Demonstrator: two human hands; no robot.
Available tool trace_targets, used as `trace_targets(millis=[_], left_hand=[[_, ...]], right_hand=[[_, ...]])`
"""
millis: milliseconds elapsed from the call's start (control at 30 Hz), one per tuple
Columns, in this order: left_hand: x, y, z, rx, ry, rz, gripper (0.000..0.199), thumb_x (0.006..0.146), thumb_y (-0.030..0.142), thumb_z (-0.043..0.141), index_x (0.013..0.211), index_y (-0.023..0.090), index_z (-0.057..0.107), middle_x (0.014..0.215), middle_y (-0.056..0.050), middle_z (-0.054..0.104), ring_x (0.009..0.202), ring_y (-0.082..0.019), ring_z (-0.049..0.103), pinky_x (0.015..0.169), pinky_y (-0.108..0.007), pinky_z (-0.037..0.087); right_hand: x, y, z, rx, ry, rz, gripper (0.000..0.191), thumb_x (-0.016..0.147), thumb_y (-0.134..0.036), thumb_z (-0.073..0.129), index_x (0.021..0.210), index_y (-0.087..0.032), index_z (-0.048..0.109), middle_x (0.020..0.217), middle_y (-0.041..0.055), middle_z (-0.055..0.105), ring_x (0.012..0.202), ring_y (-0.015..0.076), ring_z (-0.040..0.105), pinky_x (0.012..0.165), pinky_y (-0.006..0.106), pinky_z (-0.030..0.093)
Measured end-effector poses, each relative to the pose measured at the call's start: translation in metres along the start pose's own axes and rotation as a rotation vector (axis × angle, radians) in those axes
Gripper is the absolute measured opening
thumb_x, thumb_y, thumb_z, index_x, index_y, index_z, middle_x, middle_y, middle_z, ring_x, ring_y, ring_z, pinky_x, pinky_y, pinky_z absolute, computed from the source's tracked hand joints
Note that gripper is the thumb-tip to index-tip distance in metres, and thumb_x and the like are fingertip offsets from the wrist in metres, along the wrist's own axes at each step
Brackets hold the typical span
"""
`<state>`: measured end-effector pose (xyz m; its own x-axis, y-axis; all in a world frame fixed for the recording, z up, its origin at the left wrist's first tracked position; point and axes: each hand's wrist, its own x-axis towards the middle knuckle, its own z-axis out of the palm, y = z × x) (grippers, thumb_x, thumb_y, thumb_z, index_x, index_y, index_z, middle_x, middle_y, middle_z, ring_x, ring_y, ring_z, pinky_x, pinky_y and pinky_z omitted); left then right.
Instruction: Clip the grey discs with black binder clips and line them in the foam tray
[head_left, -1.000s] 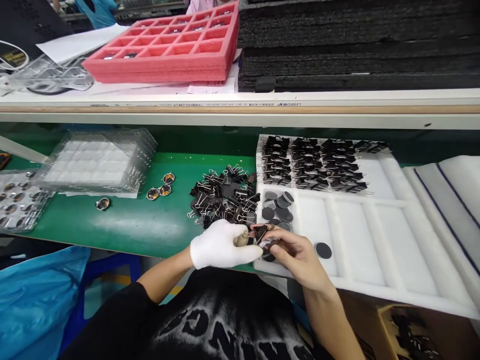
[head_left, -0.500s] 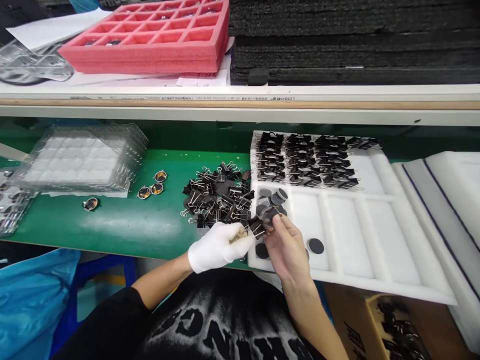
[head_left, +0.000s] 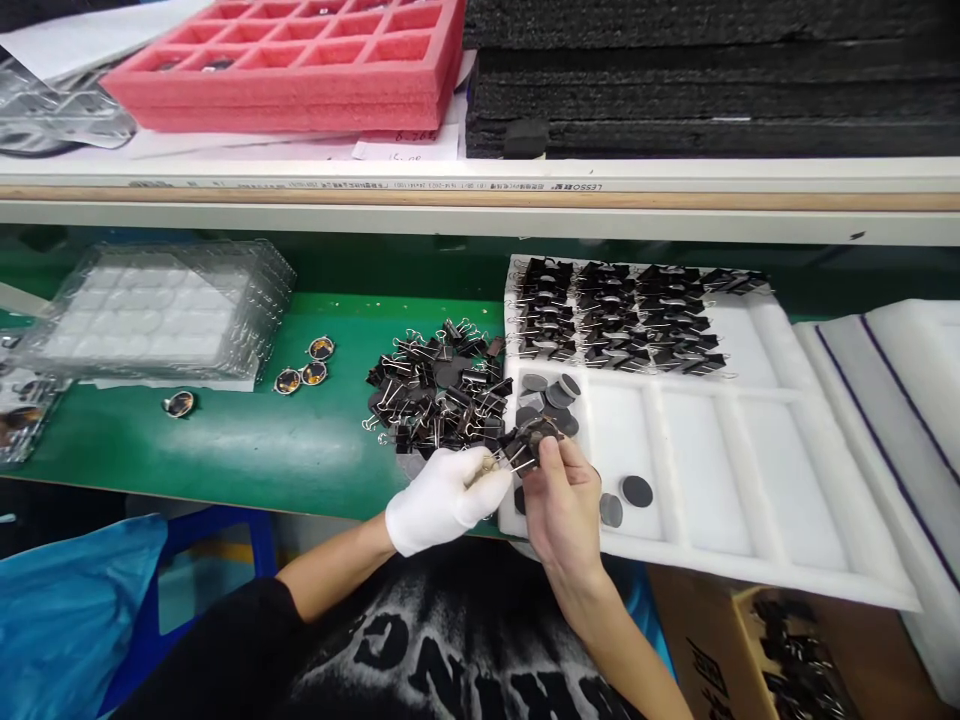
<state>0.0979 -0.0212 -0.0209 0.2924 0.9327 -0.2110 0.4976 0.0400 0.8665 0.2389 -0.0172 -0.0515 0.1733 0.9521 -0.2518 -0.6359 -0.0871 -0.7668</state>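
Note:
White-gloved, my left hand [head_left: 448, 500] pinches the wire handles of a black binder clip [head_left: 519, 452]. Bare, my right hand [head_left: 562, 490] grips a dark round piece [head_left: 541, 432] between thumb and fingers, and the clip meets its left side. Exactly how the clip's jaws sit on it is too small to tell. Just beyond my left hand lies a heap of black binder clips [head_left: 442, 385]. Grey and black discs [head_left: 559, 392] lie on the white foam tray [head_left: 701, 470] beyond my right hand. Rows of clipped pieces [head_left: 615, 315] fill the tray's back part.
Clear plastic trays [head_left: 150, 310] are stacked at the left of the green table [head_left: 225, 450], near several small round patterned pieces [head_left: 314, 373]. A shelf edge [head_left: 450, 200] crosses behind, bearing pink foam [head_left: 285, 100]. A box of clips [head_left: 802, 650] stands below right.
The clip and the dark round piece have come closer together, with the clip now against the piece's side. My right hand has shifted slightly left, uncovering a grey disc on the tray.

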Motion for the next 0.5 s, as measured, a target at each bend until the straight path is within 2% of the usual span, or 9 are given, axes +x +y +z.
trace_targets(millis=[133, 200, 233, 267, 300, 367, 400, 433, 500], left_hand=[[-0.005, 0.011, -0.011, 0.088, -0.032, 0.012, 0.035, 0.098, 0.041, 0.048, 0.069, 0.021, 0.041, 0.060, 0.007, 0.039, 0.058, -0.010, 0.035, 0.057, -0.025, 0.029], [-0.004, 0.016, -0.030, 0.205, -0.100, 0.068, 0.030, 0.099, 0.042, 0.047, 0.078, 0.021, 0.053, 0.064, 0.006, 0.052, 0.060, -0.011, 0.046, 0.060, -0.025, 0.034], [-0.001, 0.017, -0.041, 0.285, -0.088, 0.101, 0.030, 0.101, 0.042, 0.045, 0.084, 0.022, 0.059, 0.070, 0.005, 0.059, 0.063, -0.012, 0.052, 0.063, -0.025, 0.037], [0.003, 0.017, -0.053, 0.388, -0.019, 0.116, 0.032, 0.102, 0.044, 0.044, 0.089, 0.022, 0.063, 0.074, 0.003, 0.064, 0.067, -0.013, 0.057, 0.067, -0.025, 0.039], [0.010, 0.015, -0.065, 0.514, 0.103, 0.100, 0.036, 0.103, 0.046, 0.042, 0.092, 0.021, 0.065, 0.077, 0.000, 0.068, 0.071, -0.015, 0.061, 0.069, -0.026, 0.040], [0.027, 0.007, -0.084, 0.811, 0.409, -0.034, 0.047, 0.103, 0.054, 0.039, 0.087, 0.019, 0.066, 0.074, -0.005, 0.069, 0.072, -0.020, 0.065, 0.068, -0.029, 0.040], [0.036, 0.002, -0.090, 0.941, 0.506, -0.119, 0.051, 0.102, 0.057, 0.039, 0.084, 0.018, 0.066, 0.072, -0.008, 0.068, 0.071, -0.023, 0.066, 0.066, -0.030, 0.039], [0.046, -0.003, -0.094, 1.037, 0.546, -0.188, 0.053, 0.102, 0.058, 0.038, 0.083, 0.017, 0.067, 0.071, -0.010, 0.069, 0.071, -0.025, 0.067, 0.064, -0.031, 0.038], [0.061, -0.013, -0.096, 1.117, 0.512, -0.240, 0.050, 0.102, 0.052, 0.037, 0.084, 0.017, 0.068, 0.071, -0.011, 0.070, 0.072, -0.028, 0.068, 0.062, -0.031, 0.037]], right_hand=[[-0.006, 0.001, 0.010, 0.078, 0.051, 0.013, 0.025, 0.079, -0.044, 0.088, 0.085, -0.024, 0.075, 0.084, -0.0018, 0.070, 0.079, 0.0126, 0.064, 0.075, 0.025, 0.056], [-0.007, -0.002, 0.011, 0.129, 0.052, 0.050, 0.025, 0.078, -0.043, 0.088, 0.089, -0.024, 0.076, 0.092, -0.0001, 0.073, 0.087, 0.0150, 0.067, 0.080, 0.029, 0.058], [-0.007, -0.004, 0.011, 0.161, 0.061, 0.064, 0.027, 0.077, -0.043, 0.088, 0.091, -0.024, 0.076, 0.095, 0.0005, 0.074, 0.089, 0.0157, 0.067, 0.082, 0.030, 0.059], [-0.006, -0.006, 0.011, 0.194, 0.074, 0.079, 0.028, 0.077, -0.043, 0.089, 0.093, -0.025, 0.076, 0.098, 0.0006, 0.074, 0.091, 0.0163, 0.067, 0.082, 0.031, 0.059], [-0.004, -0.008, 0.010, 0.225, 0.086, 0.097, 0.029, 0.076, -0.044, 0.089, 0.094, -0.025, 0.076, 0.098, 0.0003, 0.074, 0.090, 0.0164, 0.068, 0.081, 0.031, 0.060], [-0.002, -0.012, 0.009, 0.275, 0.097, 0.131, 0.027, 0.075, -0.043, 0.089, 0.093, -0.026, 0.076, 0.094, -0.0009, 0.072, 0.087, 0.0155, 0.067, 0.076, 0.029, 0.060], [-0.001, -0.013, 0.008, 0.288, 0.087, 0.147, 0.025, 0.076, -0.042, 0.088, 0.092, -0.026, 0.076, 0.092, -0.0013, 0.071, 0.085, 0.0148, 0.066, 0.074, 0.027, 0.059], [0.000, -0.014, 0.007, 0.292, 0.068, 0.160, 0.023, 0.077, -0.041, 0.087, 0.091, -0.026, 0.076, 0.090, -0.0013, 0.070, 0.083, 0.0141, 0.065, 0.072, 0.026, 0.058], [0.000, -0.014, 0.005, 0.277, 0.015, 0.181, 0.021, 0.079, -0.041, 0.085, 0.090, -0.025, 0.076, 0.089, -0.0010, 0.069, 0.079, 0.0134, 0.064, 0.071, 0.025, 0.058]])
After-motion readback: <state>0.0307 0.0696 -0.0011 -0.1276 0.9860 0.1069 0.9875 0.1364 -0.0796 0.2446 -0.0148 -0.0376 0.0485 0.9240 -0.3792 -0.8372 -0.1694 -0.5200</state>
